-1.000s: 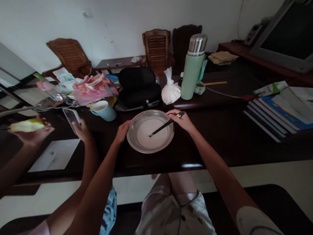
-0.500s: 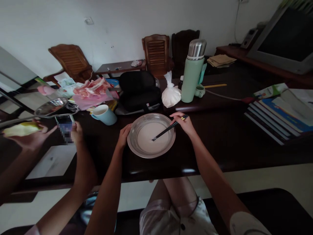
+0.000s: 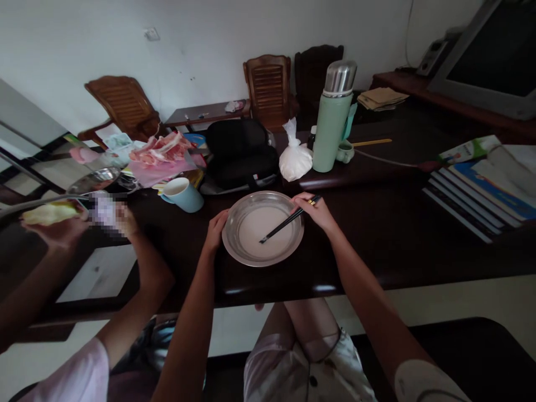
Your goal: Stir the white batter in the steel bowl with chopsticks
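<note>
A wide metal bowl [image 3: 263, 261] holds a pale, milky liquid [image 3: 272, 223] and stands near the table's front edge. My left hand [image 3: 216, 230] grips the bowl's left rim, its fingers partly hidden along the outer side. In my right hand [image 3: 315, 211] is a pair of black chopsticks [image 3: 283, 225] with gold bands, held closed over the bowl's right rim. Their tips dip into the liquid near the middle. Behind the bowl sit a knotted clear bag of white powder [image 3: 295, 162] and a tall green thermos [image 3: 333, 131].
At left, a co-worker's hands [image 3: 62, 229] hold a piece of pale fruit [image 3: 52, 213] and a blurred-out object. A blue mug [image 3: 184, 196], raw meat [image 3: 161, 149] on pink plastic and a black bag [image 3: 240, 153] lie behind. Stacked books [image 3: 473, 206] are at right.
The view has shifted slightly. My left hand stays on the rim and the chopsticks remain in the liquid, their tips slightly nearer the bowl's left side. The co-worker's hands have come closer together.
</note>
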A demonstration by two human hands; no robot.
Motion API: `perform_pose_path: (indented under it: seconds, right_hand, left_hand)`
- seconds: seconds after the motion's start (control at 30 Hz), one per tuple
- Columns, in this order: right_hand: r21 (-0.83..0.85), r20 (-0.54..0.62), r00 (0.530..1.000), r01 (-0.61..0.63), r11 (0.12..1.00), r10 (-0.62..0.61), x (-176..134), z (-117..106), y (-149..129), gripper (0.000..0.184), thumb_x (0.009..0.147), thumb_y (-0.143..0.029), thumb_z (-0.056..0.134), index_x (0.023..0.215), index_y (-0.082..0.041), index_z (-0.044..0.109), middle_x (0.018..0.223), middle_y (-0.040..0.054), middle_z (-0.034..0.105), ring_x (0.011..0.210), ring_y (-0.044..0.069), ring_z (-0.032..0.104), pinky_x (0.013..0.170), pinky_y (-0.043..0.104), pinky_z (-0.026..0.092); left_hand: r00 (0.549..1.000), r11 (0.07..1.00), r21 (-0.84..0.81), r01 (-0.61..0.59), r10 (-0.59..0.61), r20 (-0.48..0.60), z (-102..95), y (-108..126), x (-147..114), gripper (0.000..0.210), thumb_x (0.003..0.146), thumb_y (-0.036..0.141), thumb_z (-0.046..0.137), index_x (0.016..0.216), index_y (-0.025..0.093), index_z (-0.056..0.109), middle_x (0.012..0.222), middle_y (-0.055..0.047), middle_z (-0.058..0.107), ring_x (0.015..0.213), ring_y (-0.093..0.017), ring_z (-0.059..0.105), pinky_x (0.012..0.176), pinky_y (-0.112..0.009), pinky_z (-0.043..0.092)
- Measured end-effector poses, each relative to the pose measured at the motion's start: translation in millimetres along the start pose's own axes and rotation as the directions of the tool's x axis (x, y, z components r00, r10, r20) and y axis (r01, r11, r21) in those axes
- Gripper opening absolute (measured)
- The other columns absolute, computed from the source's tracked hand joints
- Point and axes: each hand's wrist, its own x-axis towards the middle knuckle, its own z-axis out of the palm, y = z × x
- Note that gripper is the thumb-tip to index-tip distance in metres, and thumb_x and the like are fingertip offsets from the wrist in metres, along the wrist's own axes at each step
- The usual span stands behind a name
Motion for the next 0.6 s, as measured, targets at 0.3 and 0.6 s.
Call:
perform_pose_path:
  seconds: [0.3, 0.6]
  right_hand:
    - [-0.044, -0.141, 0.988, 0.055, 0.998, -0.061, 4.0, -8.5, 3.1, 0.031, 0.084, -0.052, 0.06, 0.082, -0.022, 0.069, 0.065, 0.0006, 0.072, 0.066, 0.019, 0.069, 0.071, 0.034, 0.052]
    - [-0.06, -0.03, 0.995, 0.092, 0.994, -0.094, 1.1, 4.9, 6.5, 0.028, 0.085, -0.048, 0.062, 0.089, -0.022, 0.071, 0.076, 0.0032, 0.075, 0.077, 0.02, 0.07, 0.078, 0.034, 0.052]
  left_hand:
    - [1.0, 1.0, -0.01, 0.011, -0.011, 0.003, 0.5, 4.4, 1.0, 0.059, 0.079, 0.06, 0.056, 0.109, 0.01, 0.068, 0.112, -0.013, 0.067, 0.11, -0.03, 0.059, 0.097, -0.038, 0.046]
    - [1.0, 1.0, -0.011, 0.013, -0.013, 0.009, -0.2, 2.5, 1.0, 0.059, 0.079, 0.059, 0.056, 0.108, 0.009, 0.067, 0.113, -0.013, 0.066, 0.111, -0.029, 0.057, 0.099, -0.035, 0.043]
